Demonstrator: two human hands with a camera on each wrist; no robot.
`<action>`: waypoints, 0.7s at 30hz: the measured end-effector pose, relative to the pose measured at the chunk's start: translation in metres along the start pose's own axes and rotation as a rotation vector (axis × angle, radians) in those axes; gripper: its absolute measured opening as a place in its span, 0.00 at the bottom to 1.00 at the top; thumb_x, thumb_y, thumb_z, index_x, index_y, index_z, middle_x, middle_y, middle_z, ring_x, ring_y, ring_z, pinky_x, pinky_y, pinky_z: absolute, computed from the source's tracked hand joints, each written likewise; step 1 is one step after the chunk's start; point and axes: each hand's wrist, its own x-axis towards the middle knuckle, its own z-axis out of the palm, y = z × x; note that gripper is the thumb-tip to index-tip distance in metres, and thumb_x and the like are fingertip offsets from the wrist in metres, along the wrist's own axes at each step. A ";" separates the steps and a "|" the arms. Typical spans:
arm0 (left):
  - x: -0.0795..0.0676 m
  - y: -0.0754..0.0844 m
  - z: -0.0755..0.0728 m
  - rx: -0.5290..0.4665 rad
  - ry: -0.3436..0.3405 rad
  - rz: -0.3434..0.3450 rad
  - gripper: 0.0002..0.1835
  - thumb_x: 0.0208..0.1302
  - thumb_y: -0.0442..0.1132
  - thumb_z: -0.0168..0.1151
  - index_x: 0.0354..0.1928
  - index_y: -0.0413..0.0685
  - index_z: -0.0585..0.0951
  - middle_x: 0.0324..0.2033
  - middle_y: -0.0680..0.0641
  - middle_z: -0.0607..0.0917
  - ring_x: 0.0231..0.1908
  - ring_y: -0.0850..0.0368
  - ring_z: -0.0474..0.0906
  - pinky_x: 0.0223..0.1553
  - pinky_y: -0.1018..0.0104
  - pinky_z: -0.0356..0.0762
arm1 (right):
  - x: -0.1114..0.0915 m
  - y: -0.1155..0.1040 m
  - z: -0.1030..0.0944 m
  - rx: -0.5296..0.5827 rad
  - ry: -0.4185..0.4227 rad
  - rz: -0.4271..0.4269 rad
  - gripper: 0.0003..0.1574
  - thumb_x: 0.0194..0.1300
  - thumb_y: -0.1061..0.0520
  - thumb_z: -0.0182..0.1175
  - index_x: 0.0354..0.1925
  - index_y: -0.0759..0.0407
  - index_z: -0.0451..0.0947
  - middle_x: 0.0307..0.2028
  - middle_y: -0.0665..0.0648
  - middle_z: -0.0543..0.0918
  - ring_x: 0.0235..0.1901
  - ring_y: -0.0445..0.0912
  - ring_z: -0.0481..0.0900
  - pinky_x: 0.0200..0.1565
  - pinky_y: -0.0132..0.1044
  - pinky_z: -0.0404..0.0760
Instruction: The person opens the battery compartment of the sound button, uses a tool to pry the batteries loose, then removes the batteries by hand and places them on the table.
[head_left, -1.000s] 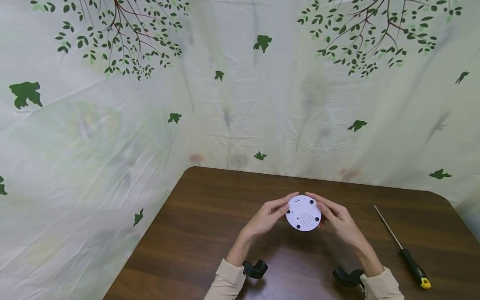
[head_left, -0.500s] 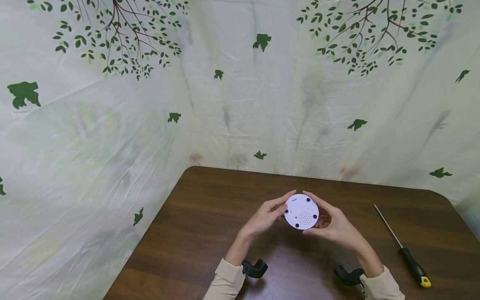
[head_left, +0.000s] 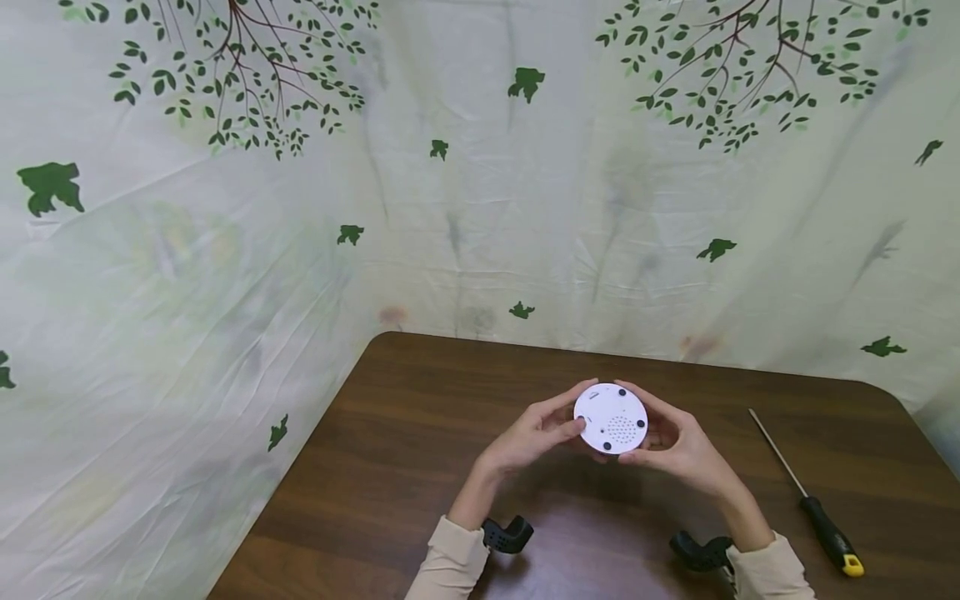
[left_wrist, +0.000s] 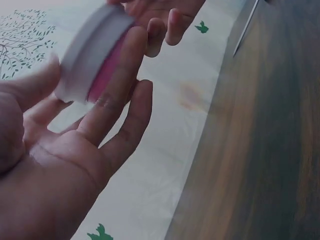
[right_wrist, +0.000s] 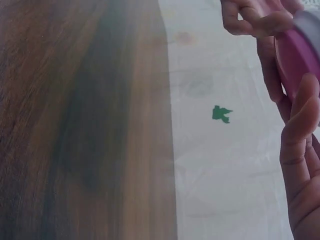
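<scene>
Between both hands is a round white device (head_left: 613, 419), raised above the table with its flat underside facing the head camera. Dark round feet, a thin slot and a patch of tiny holes mark that face. Its other side shows pink (right_wrist: 292, 57) in the wrist views. My left hand (head_left: 528, 435) pinches the left edge, thumb on the white face and fingers behind. The right hand (head_left: 684, 448) grips the opposite edge, with its thumb at the lower rim and fingers curving round the top and back.
A long screwdriver (head_left: 828, 529) with a black and yellow handle lies on the brown wooden table (head_left: 360, 500), right of the right forearm. Behind the table hangs a pale cloth (head_left: 480, 208) printed with leaves. Black wrist mounts (head_left: 508, 535) sit at both cuffs.
My right thumb has shifted from the device's upper right face to its lower rim. Since half a second ago, both hands have carried the device slightly up and to the right.
</scene>
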 end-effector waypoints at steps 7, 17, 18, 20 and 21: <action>0.000 0.001 0.002 0.075 -0.039 0.032 0.41 0.70 0.27 0.63 0.81 0.53 0.61 0.76 0.41 0.68 0.62 0.56 0.80 0.58 0.64 0.82 | -0.003 0.004 -0.009 0.044 -0.054 -0.019 0.56 0.55 0.76 0.72 0.77 0.68 0.59 0.69 0.41 0.75 0.47 0.36 0.83 0.40 0.32 0.87; 0.001 -0.001 0.006 0.074 -0.085 0.016 0.48 0.61 0.20 0.68 0.80 0.54 0.62 0.74 0.40 0.71 0.52 0.64 0.84 0.52 0.68 0.84 | -0.004 0.003 -0.013 0.248 -0.248 -0.040 0.50 0.63 0.77 0.64 0.77 0.74 0.53 0.74 0.49 0.72 0.61 0.37 0.77 0.52 0.32 0.85; 0.001 -0.001 0.006 0.079 -0.084 0.016 0.48 0.61 0.20 0.68 0.80 0.54 0.62 0.74 0.40 0.71 0.52 0.64 0.84 0.52 0.68 0.84 | -0.004 0.002 -0.013 0.255 -0.256 -0.040 0.50 0.64 0.77 0.63 0.78 0.73 0.53 0.75 0.50 0.71 0.62 0.37 0.76 0.54 0.32 0.84; 0.001 0.000 0.007 0.075 -0.067 0.015 0.47 0.62 0.21 0.68 0.80 0.52 0.62 0.74 0.39 0.71 0.53 0.65 0.83 0.52 0.69 0.84 | -0.004 0.001 -0.012 0.231 -0.242 -0.041 0.49 0.65 0.76 0.62 0.79 0.71 0.53 0.76 0.50 0.69 0.63 0.36 0.76 0.55 0.31 0.84; 0.001 0.000 0.008 0.073 -0.049 0.016 0.47 0.62 0.21 0.68 0.80 0.51 0.62 0.74 0.39 0.71 0.53 0.65 0.83 0.53 0.69 0.84 | -0.004 0.000 -0.012 0.211 -0.225 -0.037 0.48 0.66 0.76 0.61 0.79 0.70 0.53 0.77 0.50 0.68 0.64 0.35 0.75 0.55 0.31 0.83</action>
